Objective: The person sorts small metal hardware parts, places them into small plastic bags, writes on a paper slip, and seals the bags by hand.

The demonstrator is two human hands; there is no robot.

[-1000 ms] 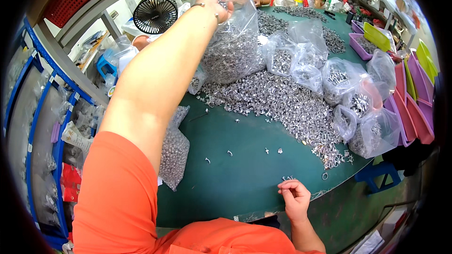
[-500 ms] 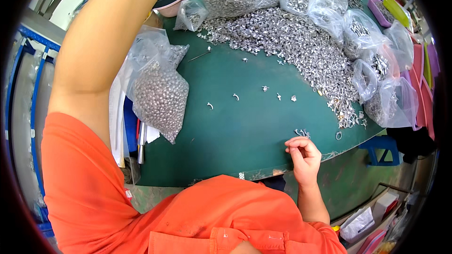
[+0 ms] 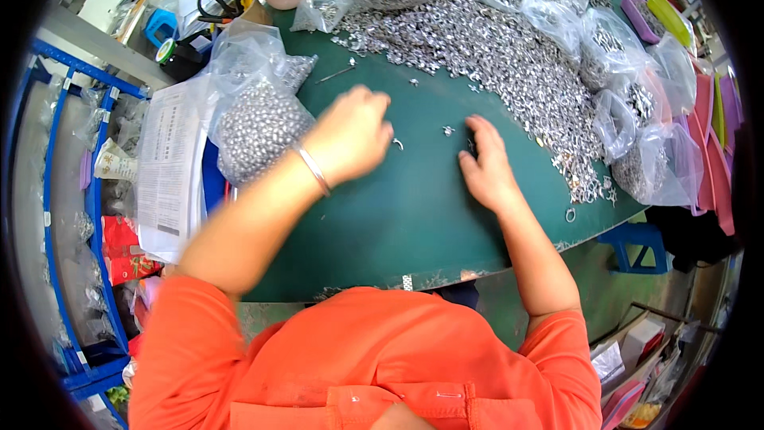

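My left hand [image 3: 350, 135] is over the table's left middle, its fingers curled in and slightly blurred; anything inside them is hidden. A small curved metal piece [image 3: 398, 143] lies just beside its thumb. My right hand [image 3: 489, 167] rests low over the green tabletop [image 3: 414, 215], fingers stretched and thumb apart. Between its thumb and forefinger a small metal piece [image 3: 470, 146] partly shows. Another small metal casting [image 3: 448, 131] lies left of those fingertips. Beyond both hands spreads a large heap of small silvery metal parts [image 3: 493, 72].
A clear bag of round metal beads [image 3: 259, 131] stands left of my left hand, beside printed sheets [image 3: 163, 159]. Black-handled scissors [image 3: 219, 1] stand at the back left. Bags of metal parts [image 3: 660, 167] line the right side. A thin metal tool [image 3: 334, 75] lies near the heap.
My left arm has come down from the upper left, bringing the hand over the table. My right hand has moved forward and slightly left from the front edge, its pinched fingers now stretched out.
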